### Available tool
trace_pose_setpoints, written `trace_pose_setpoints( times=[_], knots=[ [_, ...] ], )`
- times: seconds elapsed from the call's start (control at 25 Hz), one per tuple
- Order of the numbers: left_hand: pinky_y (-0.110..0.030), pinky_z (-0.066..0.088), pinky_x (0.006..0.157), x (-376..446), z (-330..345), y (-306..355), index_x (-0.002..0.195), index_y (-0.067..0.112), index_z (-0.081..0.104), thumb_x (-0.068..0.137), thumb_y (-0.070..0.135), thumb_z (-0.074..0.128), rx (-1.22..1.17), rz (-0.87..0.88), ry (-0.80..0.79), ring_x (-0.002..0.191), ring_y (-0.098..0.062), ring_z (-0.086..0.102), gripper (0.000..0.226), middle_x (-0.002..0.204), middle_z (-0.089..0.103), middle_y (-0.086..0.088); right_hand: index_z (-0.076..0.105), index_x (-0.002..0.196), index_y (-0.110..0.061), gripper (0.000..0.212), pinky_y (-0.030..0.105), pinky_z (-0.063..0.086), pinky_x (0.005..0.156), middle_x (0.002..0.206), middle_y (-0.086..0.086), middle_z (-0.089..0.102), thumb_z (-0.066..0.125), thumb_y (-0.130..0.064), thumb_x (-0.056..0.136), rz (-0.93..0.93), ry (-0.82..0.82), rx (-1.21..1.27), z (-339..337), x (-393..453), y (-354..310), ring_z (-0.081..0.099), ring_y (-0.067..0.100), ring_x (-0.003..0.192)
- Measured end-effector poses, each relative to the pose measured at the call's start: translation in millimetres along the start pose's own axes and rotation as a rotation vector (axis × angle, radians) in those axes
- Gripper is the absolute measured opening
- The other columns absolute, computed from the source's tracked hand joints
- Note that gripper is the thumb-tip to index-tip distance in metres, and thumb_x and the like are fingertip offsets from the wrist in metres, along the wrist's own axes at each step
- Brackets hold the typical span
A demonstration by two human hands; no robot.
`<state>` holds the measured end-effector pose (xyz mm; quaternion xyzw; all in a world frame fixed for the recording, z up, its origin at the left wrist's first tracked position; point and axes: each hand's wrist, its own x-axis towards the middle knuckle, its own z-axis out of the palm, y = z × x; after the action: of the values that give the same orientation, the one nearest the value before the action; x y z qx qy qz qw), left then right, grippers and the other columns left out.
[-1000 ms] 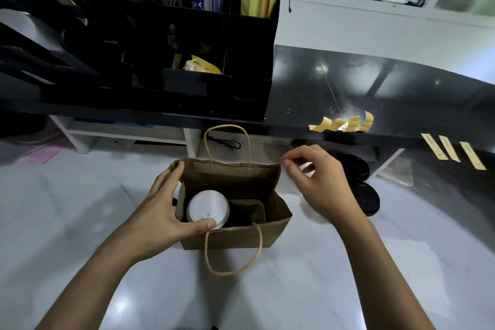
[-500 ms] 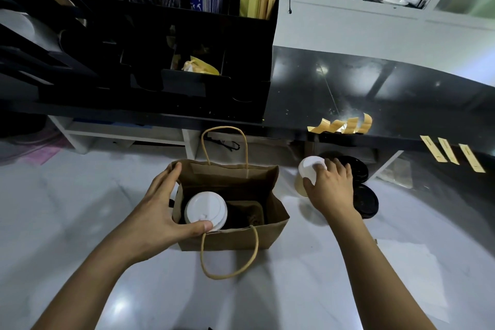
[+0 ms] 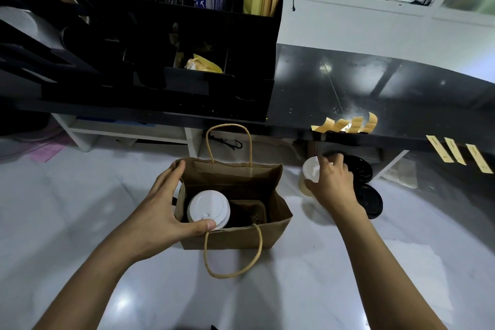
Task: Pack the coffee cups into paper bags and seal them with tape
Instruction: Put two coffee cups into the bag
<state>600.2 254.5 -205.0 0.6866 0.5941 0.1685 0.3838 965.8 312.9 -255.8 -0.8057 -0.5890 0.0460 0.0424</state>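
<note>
Your paper bag stands open mid-worktop, your left hand spreading its left end — thumb and fingers curled over the rim — with one lidded cup already inside on the left. The empty slot is narrow, so a tilted entry could catch the rim and buckle the bag. Your right hand grips the second cup by its lid, right of the bag toward the worktop's far edge — that lid could pop off and spill.

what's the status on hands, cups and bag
Left hand holds paper bag open. Right hand grips second cup beside it. One cup already inside. Nothing blocking.
</note>
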Motion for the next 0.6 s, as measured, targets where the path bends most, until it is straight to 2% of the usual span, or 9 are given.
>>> trace_pose_setpoints(
  times=[0.12, 0.24, 0.32, 0.44, 0.6],
  knots=[
    [-0.043, 0.043, 0.11, 0.4, 0.5, -0.2, 0.154, 0.05, -0.004, 0.047, 0.084, 0.075, 0.0, 0.003, -0.002, 0.147, -0.017, 0.026, 0.137, 0.16, -0.004, 0.032, 0.044, 0.147, -0.015, 0.082, 0.047, 0.036, 0.105, 0.14, 0.014, 0.046, 0.071, -0.057, 0.082, -0.004, 0.049, -0.11, 0.9, 8.6, 5.1, 0.045, 0.037, 0.127],
    [-0.041, 0.043, 0.11, 0.6, 0.6, -0.9, 0.154, 0.05, -0.004, 0.051, 0.076, 0.079, -0.01, 0.008, 0.0, 0.147, -0.016, 0.026, 0.134, 0.16, -0.004, 0.032, 0.039, 0.15, -0.017, 0.091, 0.054, 0.015, 0.12, 0.151, 0.01, 0.043, 0.068, -0.066, 0.079, -0.004, 0.012, -0.164, 2.6, 16.3, 12.6, 0.028, 0.034, 0.147],
    [-0.04, 0.043, 0.11, 0.6, 0.9, -0.3, 0.155, 0.049, -0.004, 0.053, 0.073, 0.08, -0.006, 0.009, 0.003, 0.147, -0.016, 0.026, 0.134, 0.16, -0.005, 0.032, 0.041, 0.149, -0.017, 0.086, 0.056, 0.005, 0.122, 0.151, 0.01, 0.044, 0.067, -0.065, 0.081, -0.002, -0.014, -0.164, 5.0, 19.5, 15.9, 0.022, 0.032, 0.151],
    [-0.039, 0.042, 0.111, 1.1, 1.2, 0.6, 0.155, 0.048, -0.004, 0.055, 0.07, 0.08, -0.001, 0.006, 0.002, 0.147, -0.016, 0.027, 0.133, 0.16, -0.005, 0.031, 0.045, 0.143, -0.017, 0.079, 0.056, 0.008, 0.123, 0.142, 0.012, 0.054, 0.069, -0.06, 0.082, -0.003, 0.002, -0.14, 7.8, 19.9, 15.8, 0.032, 0.033, 0.146],
    [-0.037, 0.041, 0.111, 2.3, 0.9, -0.6, 0.155, 0.048, -0.003, 0.055, 0.069, 0.081, -0.013, 0.013, 0.001, 0.145, -0.015, 0.03, 0.133, 0.159, -0.003, 0.032, 0.04, 0.147, -0.013, 0.088, 0.055, 0.012, 0.123, 0.141, 0.014, 0.052, 0.07, -0.062, 0.081, -0.015, -0.007, -0.117, 4.9, 16.5, 10.0, 0.043, 0.035, 0.137]
  ],
)
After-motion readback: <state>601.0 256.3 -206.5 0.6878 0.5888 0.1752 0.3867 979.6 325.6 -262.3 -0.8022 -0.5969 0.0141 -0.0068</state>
